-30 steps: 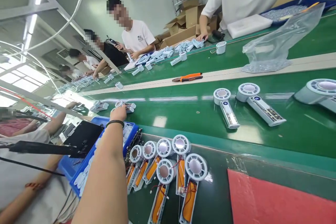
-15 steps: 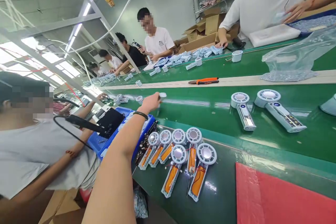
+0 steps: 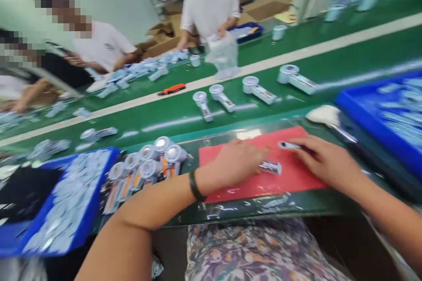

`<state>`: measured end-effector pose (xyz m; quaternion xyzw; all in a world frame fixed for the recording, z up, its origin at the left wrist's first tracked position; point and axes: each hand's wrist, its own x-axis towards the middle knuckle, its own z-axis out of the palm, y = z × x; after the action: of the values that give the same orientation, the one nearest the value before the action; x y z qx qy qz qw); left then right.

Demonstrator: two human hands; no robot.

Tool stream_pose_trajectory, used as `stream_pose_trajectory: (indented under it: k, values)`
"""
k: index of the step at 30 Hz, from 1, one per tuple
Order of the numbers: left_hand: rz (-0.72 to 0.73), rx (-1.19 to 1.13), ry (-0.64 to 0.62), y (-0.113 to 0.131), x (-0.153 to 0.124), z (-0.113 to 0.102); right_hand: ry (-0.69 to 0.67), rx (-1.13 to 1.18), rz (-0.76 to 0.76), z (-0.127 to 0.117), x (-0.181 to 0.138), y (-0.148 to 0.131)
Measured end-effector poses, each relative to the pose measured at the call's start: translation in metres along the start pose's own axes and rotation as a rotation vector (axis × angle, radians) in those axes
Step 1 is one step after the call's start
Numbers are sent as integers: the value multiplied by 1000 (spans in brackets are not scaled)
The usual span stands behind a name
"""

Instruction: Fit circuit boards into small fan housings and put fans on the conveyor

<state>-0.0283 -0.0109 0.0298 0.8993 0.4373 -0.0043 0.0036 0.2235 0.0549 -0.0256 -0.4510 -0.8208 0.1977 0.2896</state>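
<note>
My left hand (image 3: 235, 162) is over the red mat (image 3: 224, 186), its fingers curled round a handheld fan (image 3: 272, 167). Only the handle end of that fan shows past my fingers; its head is hidden under the hand. To the right, my right hand (image 3: 325, 156) pinches a small pale blue cover piece (image 3: 287, 145) with a dark oval on it, just above the mat. The two hands are a short way apart, and both are a little blurred. Left of the mat stand several fans with orange-filled handles (image 3: 147, 169).
A blue tray (image 3: 114, 158) of pale parts lies at the left, another blue tray (image 3: 349, 101) at the right. Several finished-looking fans (image 3: 259, 90) lie on the green conveyor (image 3: 148, 118), with orange pliers (image 3: 173, 89) beyond. Co-workers sit across.
The view has swung right. My left hand has come back from beyond the left tray to the red mat and now grips a fan. My right hand has come into view with the cover piece.
</note>
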Motion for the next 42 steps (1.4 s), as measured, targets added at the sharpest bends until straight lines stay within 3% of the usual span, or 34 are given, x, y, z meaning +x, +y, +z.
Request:
stream_pose_trajectory:
  k: [2, 5, 9, 12, 17, 21, 24, 32, 38, 42]
  values:
    - [-63, -43, 5, -10, -1, 15, -102, 16, 50, -7, -9, -5]
    - [-133, -96, 78, -24, -13, 21, -171, 66, -6, 1, -1, -28]
    - [-182, -285, 196, -22, -29, 17, -220, -12, -170, 22, 10, -59]
    - [-169, -411, 284, -18, -27, 21, -247, -91, -221, 32, 11, -67]
    - [-170, -526, 328, -17, -19, 27, -215, -17, -209, 34, 8, -63]
    - [-196, -524, 342, -15, -19, 26, -203, 265, -50, 37, 6, -57]
    - [-184, -493, 325, -13, -22, 22, -279, 406, 39, 41, 3, -52]
    - [-204, -344, 285, 13, -43, 28, -465, 252, -112, 31, -7, -52]
    - [-261, -280, 335, 25, -41, 37, -381, 236, -117, 38, -12, -56]
    - [-247, -286, 314, 21, -39, 36, -359, 188, -208, 44, -17, -52]
